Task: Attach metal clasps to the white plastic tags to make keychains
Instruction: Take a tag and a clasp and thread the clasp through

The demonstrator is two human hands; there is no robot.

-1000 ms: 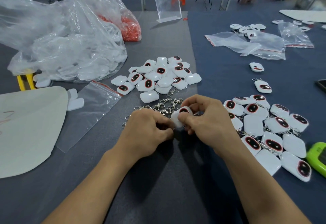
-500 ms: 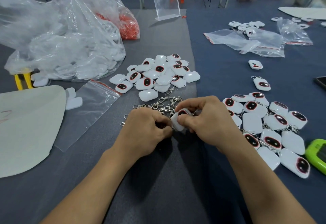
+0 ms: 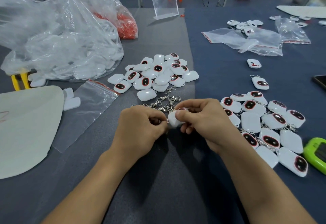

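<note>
Tag (image 3: 173, 120) tipped since earlier, less dark face showing, pinched by right hand (image 3: 202, 118) thumb and curled fingers | left hand (image 3: 141, 126) curled at its left edge, hold hidden | clasps (image 3: 164, 102) just beyond fingertips | gray mat (image 3: 105, 153) edge runs under right hand | large clear bag (image 3: 53, 35) far left holds white tags (image 3: 98, 65)

Left hand (image 3: 141, 126) curled tight, right hand (image 3: 204, 121) pinching, both touching at centre

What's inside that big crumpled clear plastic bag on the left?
The big crumpled clear plastic bag shows white rounded plastic tags low down; folds and glare hide the rest.
</note>
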